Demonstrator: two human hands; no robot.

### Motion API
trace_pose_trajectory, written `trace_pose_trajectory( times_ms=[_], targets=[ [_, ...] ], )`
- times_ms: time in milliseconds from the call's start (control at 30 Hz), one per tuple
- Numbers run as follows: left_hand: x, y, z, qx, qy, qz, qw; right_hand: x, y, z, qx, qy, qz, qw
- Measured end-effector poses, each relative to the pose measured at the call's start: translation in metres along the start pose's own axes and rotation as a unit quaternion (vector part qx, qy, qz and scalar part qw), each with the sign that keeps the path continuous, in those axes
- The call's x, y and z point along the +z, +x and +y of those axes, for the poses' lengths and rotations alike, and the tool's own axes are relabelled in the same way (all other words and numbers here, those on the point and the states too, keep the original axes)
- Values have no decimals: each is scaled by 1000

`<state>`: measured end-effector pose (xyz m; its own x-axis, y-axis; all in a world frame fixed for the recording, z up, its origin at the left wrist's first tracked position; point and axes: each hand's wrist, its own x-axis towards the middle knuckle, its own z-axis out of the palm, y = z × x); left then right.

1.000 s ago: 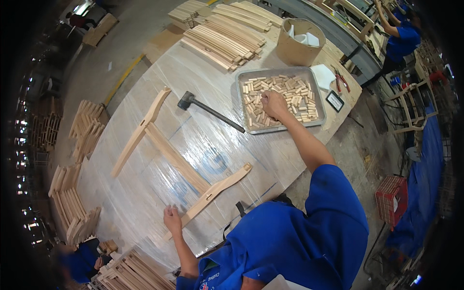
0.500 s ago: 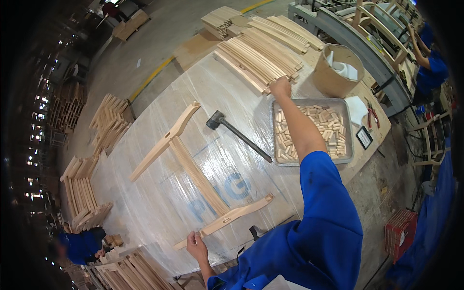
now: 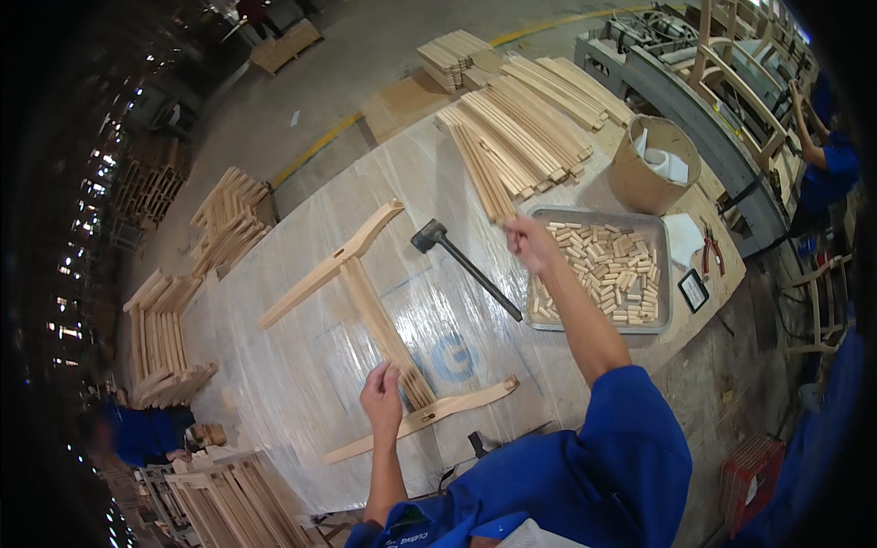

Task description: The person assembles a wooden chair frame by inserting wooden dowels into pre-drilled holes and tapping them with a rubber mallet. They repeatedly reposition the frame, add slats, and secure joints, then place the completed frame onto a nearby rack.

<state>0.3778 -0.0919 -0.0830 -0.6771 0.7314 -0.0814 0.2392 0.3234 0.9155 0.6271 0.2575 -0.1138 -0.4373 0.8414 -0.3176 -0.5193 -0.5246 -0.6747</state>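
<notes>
Your right hand (image 3: 533, 243) has its fingers closed on the near end of the pale slats (image 3: 480, 173) that fan out from the main stack (image 3: 534, 137); how many are pinched, I cannot tell. Your left hand (image 3: 382, 393) hovers with fingers curled toward the thumb, and I cannot tell whether anything small sits between them. It is just beside the straight crosspiece (image 3: 376, 310).

That crosspiece runs between an upper curved rail (image 3: 301, 297) and a lower curved rail (image 3: 475, 400), a rough H lying flat in front of you, each rail with a small slot cut near the joint.

Under your right forearm, a shallow grey tray (image 3: 664, 265) with rounded corners holds a loose heap of short, pale wooden dowels (image 3: 626, 274). Beyond it stands a round brown tub (image 3: 635, 178) with smooth white pieces (image 3: 671, 166) inside.

A mallet (image 3: 470, 265), with a blocky dark head and a long straight handle, lies between rails and tray, its handle end just beside the tray. Right of the tray are a white flat piece (image 3: 682, 239), red-handled pliers (image 3: 714, 251) and a dark-framed rectangle (image 3: 693, 289). Glossy, wrinkled clear film (image 3: 493, 338) covers much of the table (image 3: 274, 365).
</notes>
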Motion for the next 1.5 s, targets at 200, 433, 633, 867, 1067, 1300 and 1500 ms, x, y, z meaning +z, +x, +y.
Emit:
trace_pose_trajectory(
  times_ms=[200,433,633,867,1067,1300,1500],
  targets=[
    [50,33,62,-89,-161,-222,957,5,-148,54,61,14,-95,994],
    [28,78,116,-91,-569,-285,766,2,-206,72,207,-4,-245,947],
    [-15,64,125,-40,-650,-232,723,30,-194,83,269,-7,-299,915],
    [-81,49,112,74,-684,-174,704,81,-160,125,320,65,-310,893],
    [-173,39,86,174,-585,30,791,81,-96,120,-85,-534,-68,838],
    [-209,2,45,112,-160,309,931,53,-71,122,-184,-795,22,578],
    [-189,18,20,60,8,309,949,49,-25,79,86,-487,-29,869]
  ],
)
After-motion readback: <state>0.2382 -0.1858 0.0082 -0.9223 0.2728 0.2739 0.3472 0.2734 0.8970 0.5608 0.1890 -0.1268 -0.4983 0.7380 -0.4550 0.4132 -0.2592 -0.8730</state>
